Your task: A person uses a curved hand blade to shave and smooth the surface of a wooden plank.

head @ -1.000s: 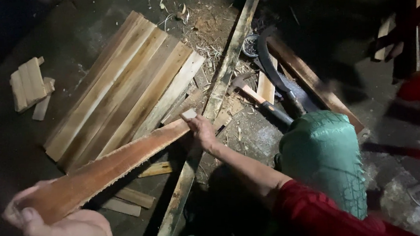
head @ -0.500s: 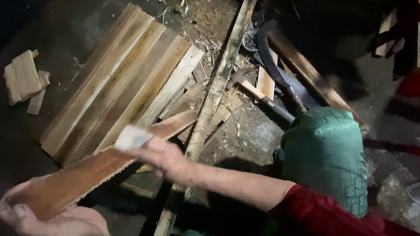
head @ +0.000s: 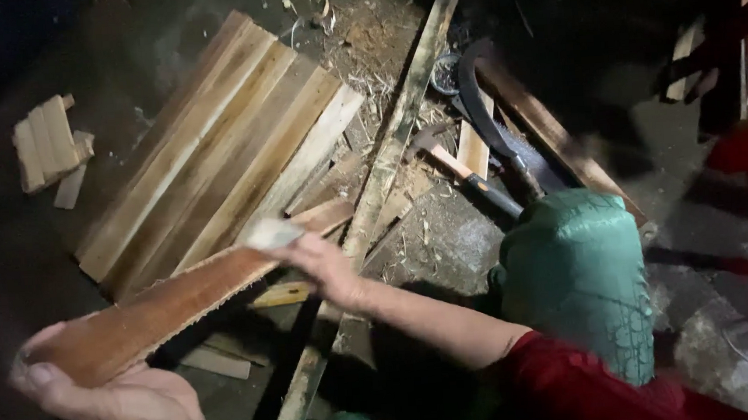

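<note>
Two hands work a reddish plank (head: 149,315) over a dark floor (head: 8,253) strewn with wood.

The left hand (head: 111,402), at lower left of the frame, has its grip closed around the plank's near end, thumb on top. The plank slants up toward the centre, where the right hand (head: 321,266) presses a small pale block (head: 272,234) onto its top face, fingers closed on the block. Behind, in the upper left, a row of boards (head: 212,155) lies side by side, with a few short offcuts (head: 47,145) farther left. A long batten (head: 388,161) runs from top centre down to the bottom. Right of it lie a hammer (head: 468,177) and a curved blade (head: 495,122), amid shavings.
</note>
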